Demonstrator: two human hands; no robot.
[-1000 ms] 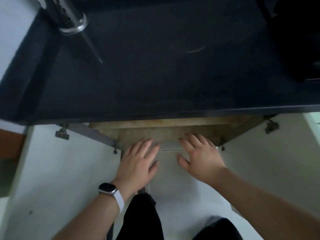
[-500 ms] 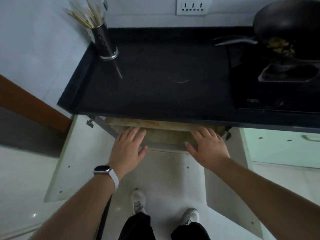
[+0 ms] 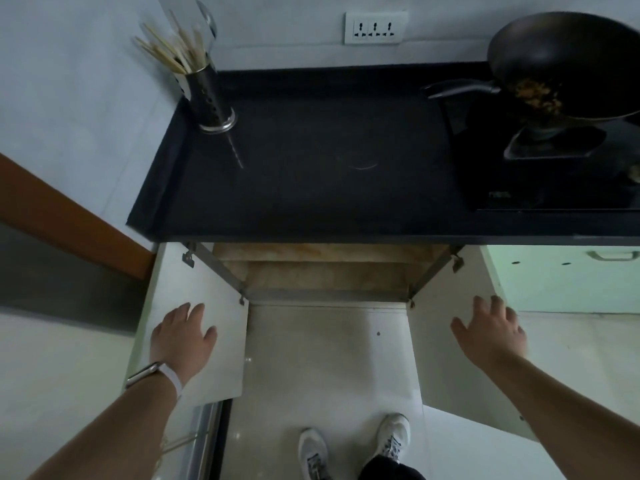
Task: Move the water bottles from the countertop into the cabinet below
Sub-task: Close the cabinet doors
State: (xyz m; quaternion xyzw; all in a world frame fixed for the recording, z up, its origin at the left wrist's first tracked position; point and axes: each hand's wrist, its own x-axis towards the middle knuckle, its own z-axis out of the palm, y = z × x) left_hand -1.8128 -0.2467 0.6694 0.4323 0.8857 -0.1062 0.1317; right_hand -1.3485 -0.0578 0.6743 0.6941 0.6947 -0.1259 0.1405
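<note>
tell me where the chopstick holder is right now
In the head view the chopstick holder stands at the back left corner of the countertop, next to the side wall, far left of the wok.

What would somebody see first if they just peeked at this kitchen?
Probably the two open hands low in front: the left hand spread over the left cabinet door and the right hand at the right cabinet door, both doors swung wide. Next, the big black wok with food in it, far right, and the metal cup of chopsticks at the back left corner of the countertop.
</note>
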